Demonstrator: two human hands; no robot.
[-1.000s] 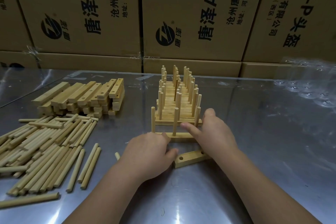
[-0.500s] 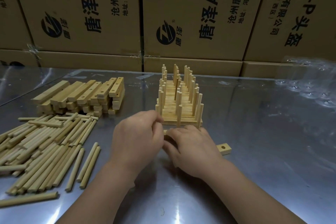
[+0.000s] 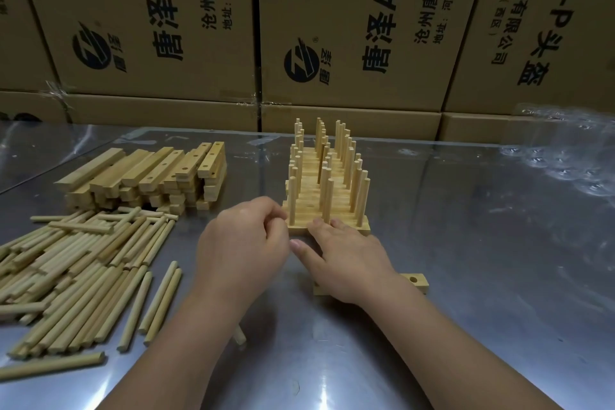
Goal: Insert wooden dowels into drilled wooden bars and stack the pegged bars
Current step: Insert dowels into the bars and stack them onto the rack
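1. Left hand: back to camera, fingers curled in toward thumb, at front-left corner of the stack. Fingertips hidden; cannot tell whether it holds anything.
2. Right hand: palm down, fingers fairly straight and close together, tips touching near edge of the front bar of the stack. Thumb points left toward the left hand. Grips nothing.
3. The stack: pegged bars laid flat side by side, rising toward the back, with three rows of upright dowels standing out of them. Sits mid-table, just beyond both hands.
4. Loose bar: flat on table under right wrist, mostly hidden. Right end shows one drilled hole on top, no peg in it.
5. Dowel pile: left of left arm, loose and flat, most pointing away and to the right. Two dowels lie just beside it, toward the arm.
6. Dowel end: pokes out from under left forearm.
7. Bar pile: far left, behind dowel pile, layered; holes show on the right-hand bars.
8. Boxes: printed cardboard, along far table edge. Crumpled clear plastic at far right
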